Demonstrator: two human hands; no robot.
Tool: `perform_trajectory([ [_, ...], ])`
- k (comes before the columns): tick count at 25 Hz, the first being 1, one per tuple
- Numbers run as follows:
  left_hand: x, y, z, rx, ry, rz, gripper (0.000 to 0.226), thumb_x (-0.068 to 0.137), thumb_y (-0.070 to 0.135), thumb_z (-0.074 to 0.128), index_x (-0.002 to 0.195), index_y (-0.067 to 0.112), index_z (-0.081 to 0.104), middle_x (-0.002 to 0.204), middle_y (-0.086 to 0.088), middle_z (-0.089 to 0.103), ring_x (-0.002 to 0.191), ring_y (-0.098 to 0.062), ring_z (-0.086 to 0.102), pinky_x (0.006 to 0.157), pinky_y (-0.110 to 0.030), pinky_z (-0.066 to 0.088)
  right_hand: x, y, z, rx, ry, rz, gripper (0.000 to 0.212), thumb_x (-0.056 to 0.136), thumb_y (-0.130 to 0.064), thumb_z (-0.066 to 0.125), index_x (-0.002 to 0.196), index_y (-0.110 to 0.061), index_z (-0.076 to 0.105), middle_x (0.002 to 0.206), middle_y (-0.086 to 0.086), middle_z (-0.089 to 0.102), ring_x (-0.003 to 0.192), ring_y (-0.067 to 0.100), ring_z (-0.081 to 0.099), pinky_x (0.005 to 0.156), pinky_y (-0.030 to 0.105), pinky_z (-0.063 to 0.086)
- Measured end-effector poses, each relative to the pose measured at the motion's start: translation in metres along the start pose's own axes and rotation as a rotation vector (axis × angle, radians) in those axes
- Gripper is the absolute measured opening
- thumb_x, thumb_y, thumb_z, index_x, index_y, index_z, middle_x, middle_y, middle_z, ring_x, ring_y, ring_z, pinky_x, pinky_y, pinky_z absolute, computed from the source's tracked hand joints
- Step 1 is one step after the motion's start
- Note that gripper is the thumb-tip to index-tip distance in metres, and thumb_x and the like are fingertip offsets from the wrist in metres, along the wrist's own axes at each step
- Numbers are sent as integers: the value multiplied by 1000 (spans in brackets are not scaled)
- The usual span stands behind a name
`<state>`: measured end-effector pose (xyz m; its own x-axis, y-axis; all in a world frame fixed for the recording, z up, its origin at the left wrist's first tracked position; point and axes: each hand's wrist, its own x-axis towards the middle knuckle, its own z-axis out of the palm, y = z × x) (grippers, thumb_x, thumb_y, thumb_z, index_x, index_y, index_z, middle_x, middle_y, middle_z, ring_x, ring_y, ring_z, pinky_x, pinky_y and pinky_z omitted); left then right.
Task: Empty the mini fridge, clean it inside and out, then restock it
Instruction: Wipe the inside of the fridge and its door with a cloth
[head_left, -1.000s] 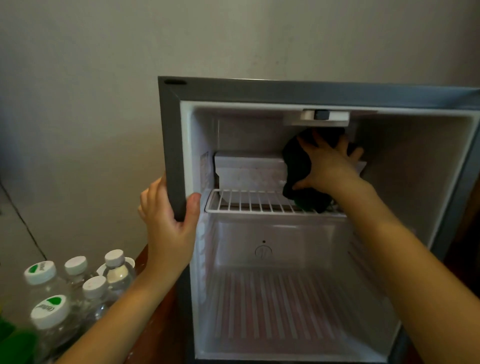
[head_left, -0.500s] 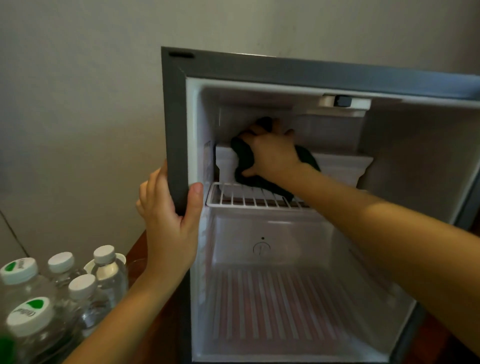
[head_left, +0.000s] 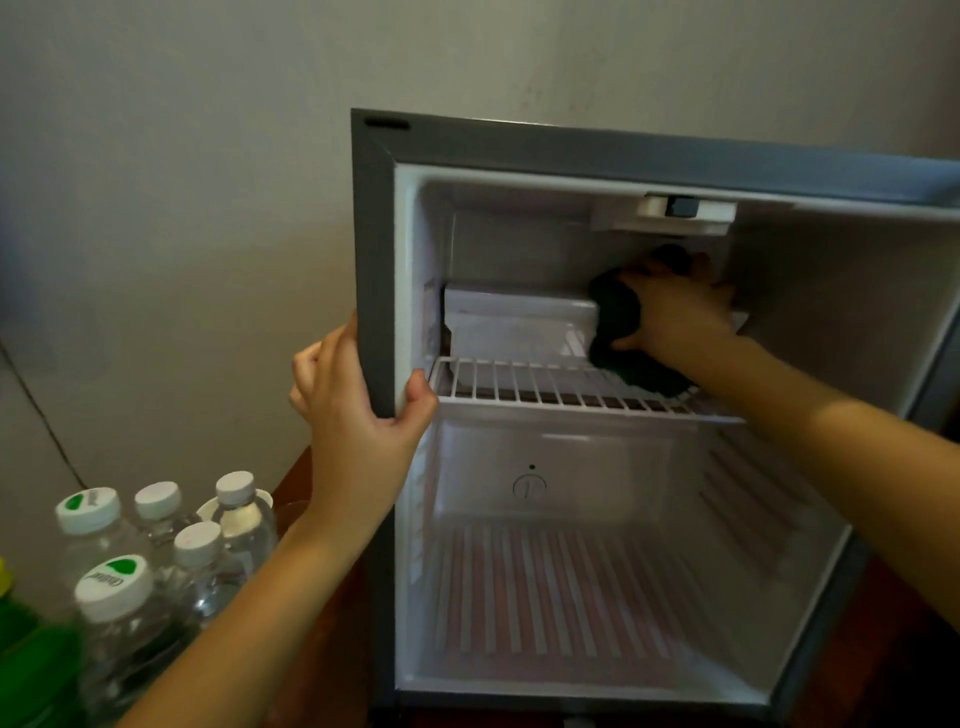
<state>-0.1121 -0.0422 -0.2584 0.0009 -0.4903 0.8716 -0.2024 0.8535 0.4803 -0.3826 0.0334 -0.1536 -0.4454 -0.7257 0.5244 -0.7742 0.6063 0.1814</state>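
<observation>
Item: mini fridge (head_left: 371, 234), emptied. I log right hand (head_left: 675, 312) clamped on dark cloth (head_left: 615, 317), swept rightward to 1 o'clock (interior wipe continuing); left hand (head_left: 353, 421) grips frame, 9 o'clock.

The dark cloth (head_left: 615, 314) is mostly hidden under the right hand (head_left: 672, 312) and its fingers (head_left: 647, 270). Right of those fingers, the mini fridge (head_left: 371, 234) runs off the picture's edge. Well below the left hand (head_left: 353, 431), the water bottles (head_left: 130, 649) and a blurred green thing (head_left: 31, 660) are cut off; the cap print is unreadable.
</observation>
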Motion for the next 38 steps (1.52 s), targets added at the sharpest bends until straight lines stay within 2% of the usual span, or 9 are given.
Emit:
perform_trajectory([
  [3,-2,-1,4,-139,-25,-52,64,82,40,52,132,1,41,118,-9,43,113,-3,32,92,-47,48,2,-20,-1,20,37,-43,75,72,-54,70,138,-35,41,145,6,35,130,41,25,99,64,31],
  [7,0,-1,5,-120,-4,37,56,83,34,54,132,10,40,111,18,31,113,-6,34,89,-35,46,19,-114,-9,123,132,-194,70,71,-55,70,134,-35,46,144,4,39,134,40,23,101,62,28],
  [11,1,-3,4,-79,15,50,55,82,35,52,130,11,42,111,17,33,112,-2,30,87,-24,42,24,-140,-12,130,188,-261,61,75,-52,68,131,-34,50,139,3,45,128,41,29,99,58,32],
  [17,0,-3,0,-47,-12,-10,59,80,44,52,129,10,45,113,11,32,116,-5,27,92,-47,47,20,-106,-12,207,156,-247,58,76,-47,67,131,-39,49,137,2,45,124,39,33,96,55,36],
  [23,-1,-1,2,-104,-24,-24,60,81,42,51,129,8,44,115,9,30,112,-1,30,89,-17,41,10,-27,-1,119,45,-29,61,75,-47,66,132,-37,47,135,8,43,122,39,33,96,60,35],
  [28,0,-3,4,-100,-23,-9,61,81,37,52,128,0,45,114,-2,38,112,1,28,91,-1,33,20,-104,-11,95,97,-124,67,74,-50,70,134,-32,48,143,6,39,134,40,23,101,64,27],
  [31,1,-3,4,-72,-16,1,61,80,36,51,128,-1,46,112,-4,42,112,-1,26,92,-5,34,22,-149,-20,102,107,-193,68,75,-47,71,135,-27,46,143,7,40,135,41,21,101,64,27],
  [33,0,-3,1,-33,-1,6,60,80,38,51,127,2,47,111,0,41,112,-2,26,92,-21,38,19,-149,-20,99,109,-241,67,76,-44,71,136,-29,44,143,5,39,133,41,22,100,63,28],
  [38,2,-3,-3,-1,-6,44,57,80,40,53,125,5,49,109,6,37,111,-2,26,92,-43,43,10,-67,-11,90,75,-154,74,74,-40,74,139,-34,39,146,4,35,132,41,25,97,59,35],
])
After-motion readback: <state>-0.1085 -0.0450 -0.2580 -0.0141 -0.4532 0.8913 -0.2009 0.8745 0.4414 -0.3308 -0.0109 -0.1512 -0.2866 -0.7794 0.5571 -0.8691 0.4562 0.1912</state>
